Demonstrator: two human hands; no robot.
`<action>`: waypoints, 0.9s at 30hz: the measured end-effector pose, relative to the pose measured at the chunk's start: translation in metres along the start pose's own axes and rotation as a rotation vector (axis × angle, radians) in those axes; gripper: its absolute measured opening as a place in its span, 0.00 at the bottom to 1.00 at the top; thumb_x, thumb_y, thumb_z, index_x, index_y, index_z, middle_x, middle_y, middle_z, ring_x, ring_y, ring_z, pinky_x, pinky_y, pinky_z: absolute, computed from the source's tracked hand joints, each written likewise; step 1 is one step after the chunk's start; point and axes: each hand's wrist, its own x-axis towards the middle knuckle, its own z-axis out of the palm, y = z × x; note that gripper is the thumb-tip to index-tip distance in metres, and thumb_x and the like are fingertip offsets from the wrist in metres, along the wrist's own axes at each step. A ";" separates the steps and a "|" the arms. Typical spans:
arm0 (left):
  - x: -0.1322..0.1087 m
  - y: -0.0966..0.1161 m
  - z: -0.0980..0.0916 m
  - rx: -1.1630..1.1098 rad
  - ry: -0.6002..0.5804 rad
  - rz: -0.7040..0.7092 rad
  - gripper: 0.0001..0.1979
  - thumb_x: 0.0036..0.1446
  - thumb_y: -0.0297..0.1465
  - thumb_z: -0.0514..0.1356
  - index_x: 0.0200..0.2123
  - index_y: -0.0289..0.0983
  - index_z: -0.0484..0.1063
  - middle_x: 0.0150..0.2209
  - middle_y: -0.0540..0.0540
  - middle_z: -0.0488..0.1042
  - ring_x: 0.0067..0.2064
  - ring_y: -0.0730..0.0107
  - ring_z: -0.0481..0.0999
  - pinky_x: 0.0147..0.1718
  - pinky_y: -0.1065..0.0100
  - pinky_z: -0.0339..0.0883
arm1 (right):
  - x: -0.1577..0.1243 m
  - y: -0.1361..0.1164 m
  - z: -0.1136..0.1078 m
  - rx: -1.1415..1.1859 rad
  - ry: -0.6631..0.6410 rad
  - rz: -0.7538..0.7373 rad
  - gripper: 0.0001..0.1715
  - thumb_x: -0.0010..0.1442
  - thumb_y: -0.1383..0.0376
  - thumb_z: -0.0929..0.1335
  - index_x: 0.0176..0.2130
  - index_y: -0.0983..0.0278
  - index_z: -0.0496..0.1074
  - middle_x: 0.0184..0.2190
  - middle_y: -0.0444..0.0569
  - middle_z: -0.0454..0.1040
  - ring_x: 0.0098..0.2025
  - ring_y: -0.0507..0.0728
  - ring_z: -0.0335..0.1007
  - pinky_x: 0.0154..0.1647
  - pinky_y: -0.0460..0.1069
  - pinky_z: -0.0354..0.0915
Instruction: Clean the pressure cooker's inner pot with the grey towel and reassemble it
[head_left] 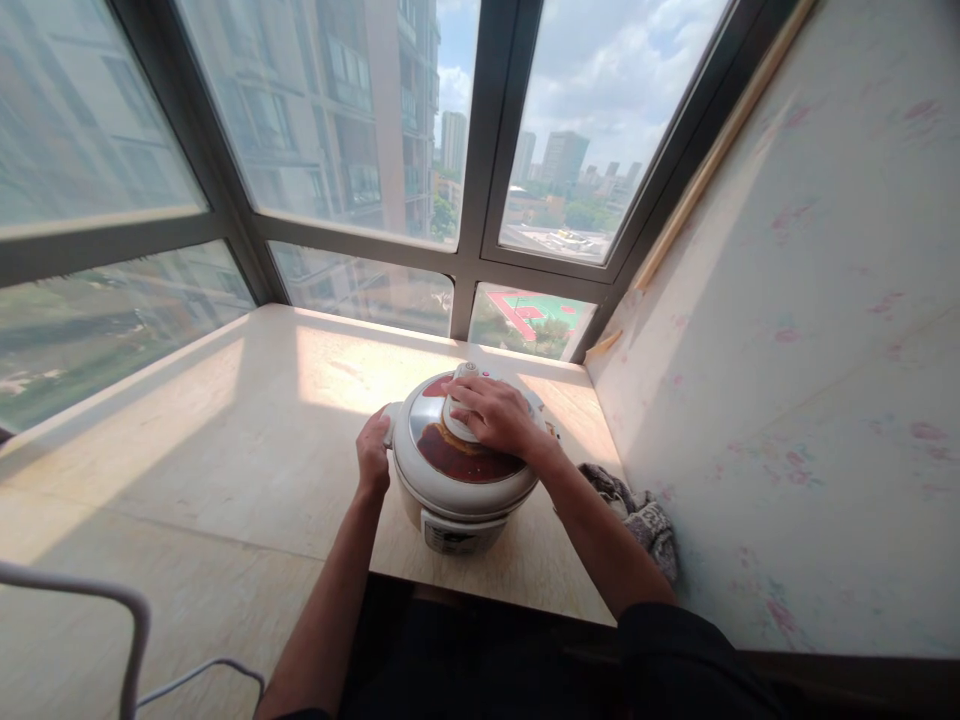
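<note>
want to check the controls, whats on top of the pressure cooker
The right hand wraps over the white lid handle on the dark red lid; a small white knob shows behind it. The palm covers most of the handle; the inside is hidden.

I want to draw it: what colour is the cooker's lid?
The lid is white with a dark red middle; head view shows it.

White cooker (pixel 457 495) with dark red lid panel (pixel 465 455) — beige counter (pixel 247 430) — grey cloth (pixel 645 520).
</note>
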 end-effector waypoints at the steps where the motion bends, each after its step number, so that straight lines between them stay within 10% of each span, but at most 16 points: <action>1: 0.000 0.000 0.000 -0.006 -0.001 0.000 0.22 0.57 0.45 0.62 0.47 0.35 0.78 0.43 0.42 0.81 0.45 0.56 0.79 0.45 0.59 0.72 | 0.000 -0.001 0.000 -0.003 0.007 0.017 0.22 0.70 0.62 0.65 0.61 0.60 0.71 0.60 0.52 0.73 0.60 0.60 0.69 0.61 0.54 0.63; 27: -0.006 0.011 0.007 -0.025 -0.056 -0.020 0.20 0.57 0.46 0.61 0.42 0.36 0.78 0.37 0.44 0.80 0.40 0.58 0.79 0.40 0.60 0.72 | 0.014 -0.050 0.011 -0.318 -0.021 0.471 0.20 0.72 0.59 0.62 0.60 0.60 0.67 0.52 0.61 0.73 0.49 0.67 0.69 0.47 0.59 0.64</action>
